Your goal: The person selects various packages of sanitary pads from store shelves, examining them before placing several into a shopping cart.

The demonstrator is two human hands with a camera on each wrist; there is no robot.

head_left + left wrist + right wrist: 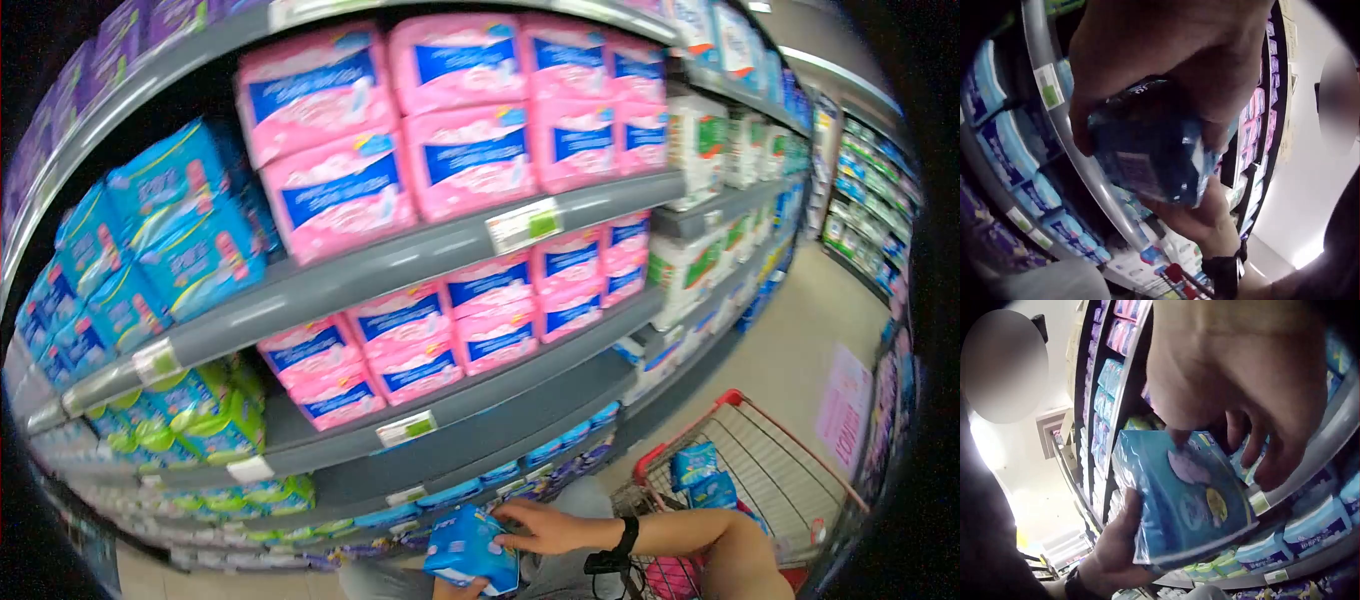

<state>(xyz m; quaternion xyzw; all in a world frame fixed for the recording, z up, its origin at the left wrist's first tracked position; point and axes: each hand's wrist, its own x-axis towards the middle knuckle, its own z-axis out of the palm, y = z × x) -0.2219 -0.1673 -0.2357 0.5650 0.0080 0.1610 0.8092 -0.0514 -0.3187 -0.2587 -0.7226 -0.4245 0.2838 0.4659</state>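
Note:
A glossy blue pack of sanitary pads (466,546) is held low in front of the body, above the person's legs. My left hand (462,590) grips it from below in the head view; its thumb (1127,515) lies along the pack's side in the right wrist view. My right hand (552,528), with a black band at the wrist, holds the pack's upper right edge between thumb and bent fingers. The printed face (1188,487) of the pack shows in the right wrist view. In the left wrist view the left hand (1166,56) covers part of the pack (1147,150).
Shelves carry pink packs (470,160), blue packs (180,220) and green packs (210,410). Close on the right stands a red-rimmed shopping cart (735,396) holding blue packs (705,475) and a pink item (672,578). Beyond it runs the aisle floor (800,310).

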